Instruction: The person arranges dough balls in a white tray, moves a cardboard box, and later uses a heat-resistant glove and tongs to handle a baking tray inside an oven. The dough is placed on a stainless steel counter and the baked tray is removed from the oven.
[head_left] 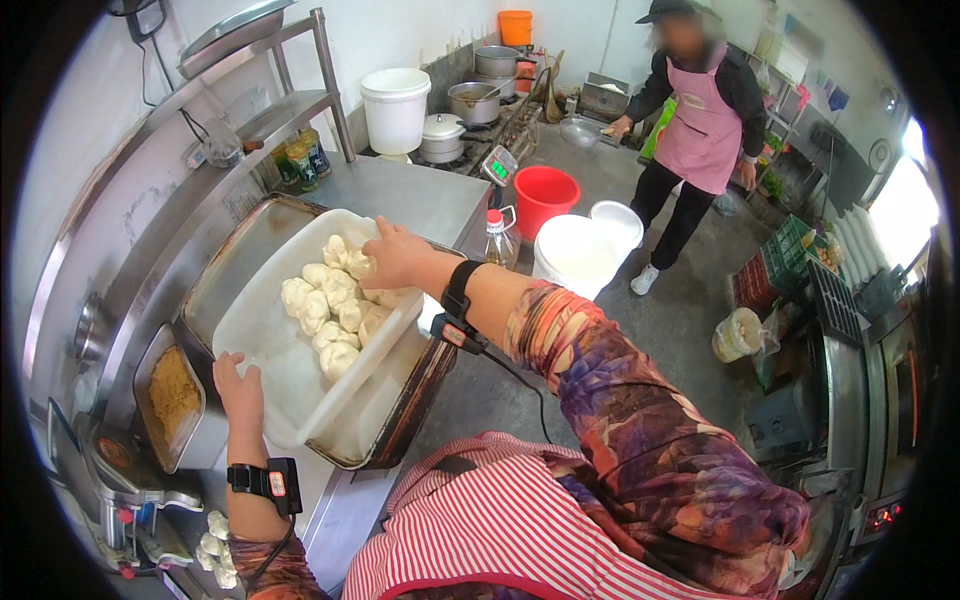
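A white plastic tub [290, 385] lies over a dark-rimmed metal baking tray [405, 400], which shows past the tub on both sides. Lumps of pale dough [335, 300] are bunched toward the tub's right and far part, and the rest of its floor is bare. My right hand [400, 257] grips the tub's far right rim, its fingers partly hidden behind the edge. On the opposite side, my left hand [238, 392] holds the left rim. Both wrists wear black straps with small devices.
A pan of yellow crumbly food [172, 392] stands left of the tub. On the right are an oil bottle [500, 240], a white bucket [580, 255] and a red basin [546, 198]. Pots [442, 138] sit on the stove. A person in a pink apron [695, 130] stands beyond.
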